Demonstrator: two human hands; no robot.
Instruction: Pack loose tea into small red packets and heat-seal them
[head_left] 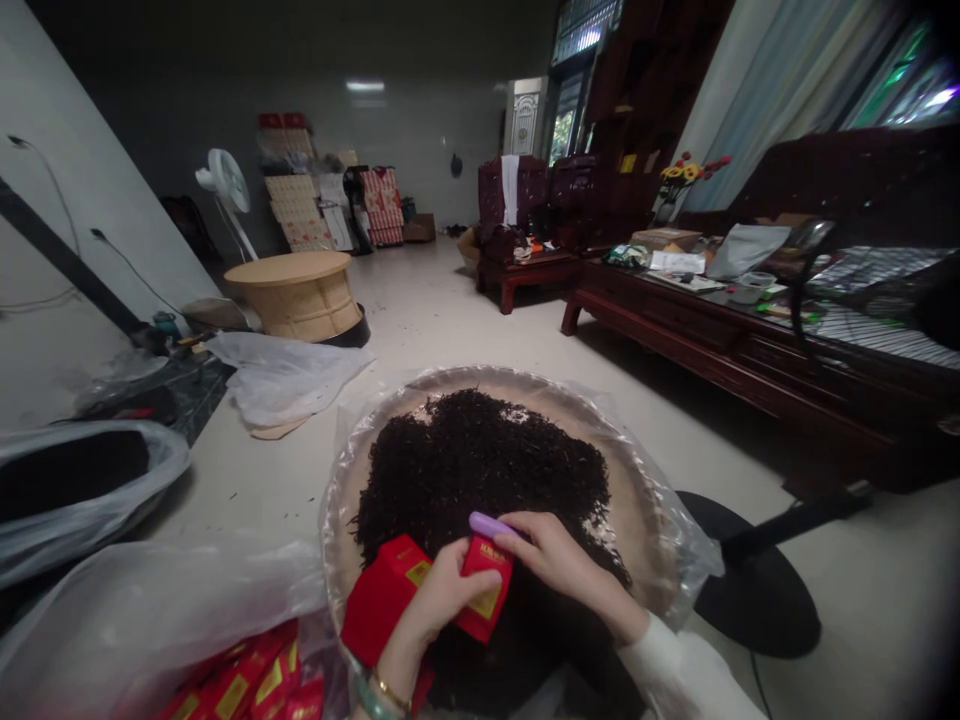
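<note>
My left hand (439, 597) is closed on a small red packet (486, 612) with gold print, keeping it roughly upright. At the packet's top edge, my right hand (559, 555) grips a lavender stick-shaped tool (489, 525); its exact kind is unclear. Below both hands, dark dried tea leaves (480, 455) are heaped in a wide round tray (420, 385) lined with clear plastic. More flat red packets (379, 595) lie on the tray's left side, partly behind my left wrist.
Several red-and-gold packets (247, 685) fill a clear plastic bag (165, 600) at lower left. Behind it, another open bag (169, 450) holds dark contents. A black round stand base (757, 590) is right of the tray. Farther back are a dark wooden table (675, 335) and a round bamboo drum (300, 300).
</note>
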